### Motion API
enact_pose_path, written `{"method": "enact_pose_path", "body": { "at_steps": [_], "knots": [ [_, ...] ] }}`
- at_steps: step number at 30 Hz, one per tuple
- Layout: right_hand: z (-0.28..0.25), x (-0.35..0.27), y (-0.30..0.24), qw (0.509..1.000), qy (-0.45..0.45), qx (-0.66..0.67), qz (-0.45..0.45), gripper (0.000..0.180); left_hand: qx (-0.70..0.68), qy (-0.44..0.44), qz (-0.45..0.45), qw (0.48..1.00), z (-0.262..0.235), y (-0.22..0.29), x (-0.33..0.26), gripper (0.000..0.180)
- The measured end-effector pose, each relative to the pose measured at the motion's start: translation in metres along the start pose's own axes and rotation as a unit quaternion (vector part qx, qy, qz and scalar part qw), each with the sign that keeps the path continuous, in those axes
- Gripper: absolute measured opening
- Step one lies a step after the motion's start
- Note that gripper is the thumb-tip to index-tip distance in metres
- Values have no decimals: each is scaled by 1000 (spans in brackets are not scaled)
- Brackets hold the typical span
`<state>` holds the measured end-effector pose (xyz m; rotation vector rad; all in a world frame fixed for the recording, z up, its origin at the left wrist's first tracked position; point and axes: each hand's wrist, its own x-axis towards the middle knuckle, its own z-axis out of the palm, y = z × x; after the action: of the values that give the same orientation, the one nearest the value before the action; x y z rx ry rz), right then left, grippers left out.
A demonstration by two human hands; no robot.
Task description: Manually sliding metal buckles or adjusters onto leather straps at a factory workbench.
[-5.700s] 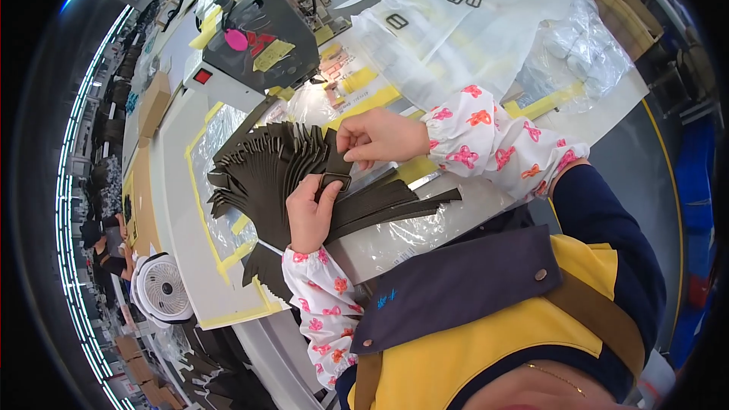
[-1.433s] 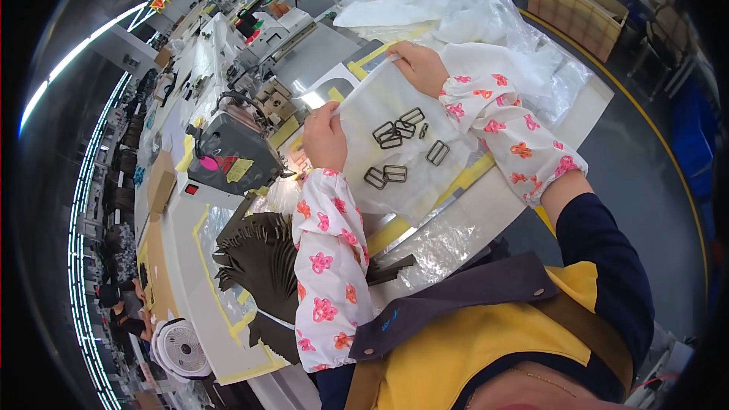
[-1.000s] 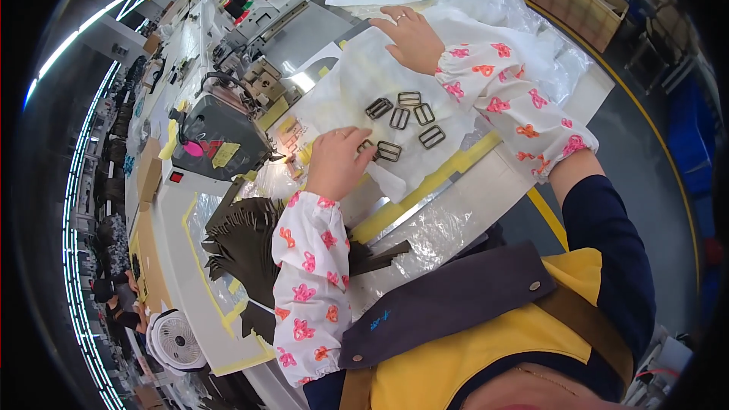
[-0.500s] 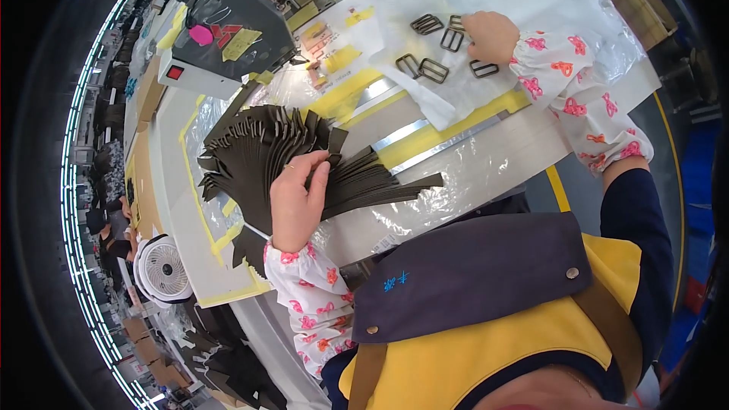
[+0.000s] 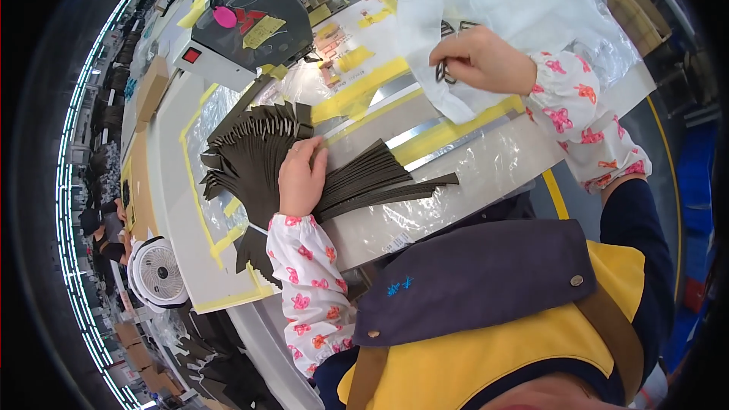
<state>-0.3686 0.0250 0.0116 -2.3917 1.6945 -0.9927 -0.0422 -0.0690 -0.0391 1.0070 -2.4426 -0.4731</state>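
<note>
My left hand [image 5: 302, 178] lies on a fanned-out bundle of dark olive webbing strips [image 5: 258, 137], its fingers stretched over them and not wrapped round any. The strips' loose ends spread right across the table. Over the white plastic sheet, my right hand [image 5: 490, 61] is closed, thumb and fingertips together on a dark metal slide buckle [image 5: 442, 71]. Part of that buckle is hidden by the fingers. Just beyond the hand, another slide buckle [image 5: 446, 29] and one more buckle [image 5: 468, 25] lie partly covered on the sheet.
A grey machine [image 5: 254, 19] with a red switch stands at the far left of the table. Yellow tape and metal strips [image 5: 425, 137] mark the tabletop. A white fan [image 5: 161, 273] stands left of the table, with a person [image 5: 110, 235] farther off.
My right hand has come left and nearer over the buckles, closing on one. My left hand has lowered its fingers flat onto the strips. The view has shifted slightly.
</note>
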Motion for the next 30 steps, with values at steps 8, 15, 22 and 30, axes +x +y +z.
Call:
{"method": "enact_pose_path", "body": {
  "at_steps": [8, 15, 22, 30],
  "knots": [
    [66, -7, -36, 939, -91, 311, 116, 9, -65, -153, 19, 986, -5, 40, 9, 19],
    [99, -5, -32, 975, -62, 198, 74, 20, -98, -182, 6, 978, -10, 31, 16, 19],
    [88, 23, -59, 802, -73, 547, 230, 22, -161, 22, 0, 987, -8, 21, 11, 16],
    [120, 45, -86, 747, -126, 605, 245, 17, -176, 58, -18, 983, -10, 28, 2, 18]
  ]
}}
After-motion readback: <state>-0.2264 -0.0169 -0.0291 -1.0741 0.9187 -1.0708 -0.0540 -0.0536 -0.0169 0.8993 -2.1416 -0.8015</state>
